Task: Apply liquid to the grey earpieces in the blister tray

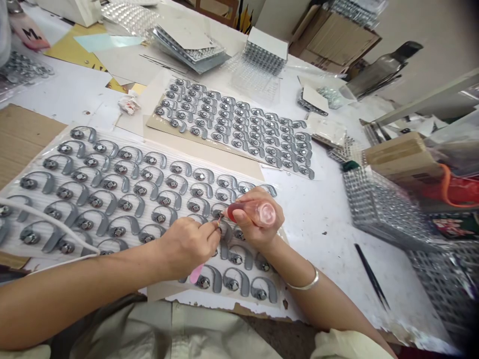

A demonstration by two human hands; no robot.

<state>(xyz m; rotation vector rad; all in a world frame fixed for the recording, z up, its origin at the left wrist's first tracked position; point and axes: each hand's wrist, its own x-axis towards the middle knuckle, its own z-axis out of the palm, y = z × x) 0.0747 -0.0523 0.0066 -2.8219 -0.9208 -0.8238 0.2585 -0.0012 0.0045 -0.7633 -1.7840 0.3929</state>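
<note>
Squeeze bottle (266, 214), clasped by right hand (252, 222), pink-handled tool (196, 273) pinched by left hand (189, 247), grey hooked parts (125, 199) at 9 o'clock

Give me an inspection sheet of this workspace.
Surface: white-topped table, worn along its near edge.
Job's things: grey ear-hook pieces in rows on a clear ridged tray.
Grips: left hand holds a pink-handled tool; right hand holds a squeeze bottle with reddish contents.
Clutter: tweezers, stacked blister trays.
Cables: white cord across the tray's left side.
Surroundings: cardboard box.
</note>
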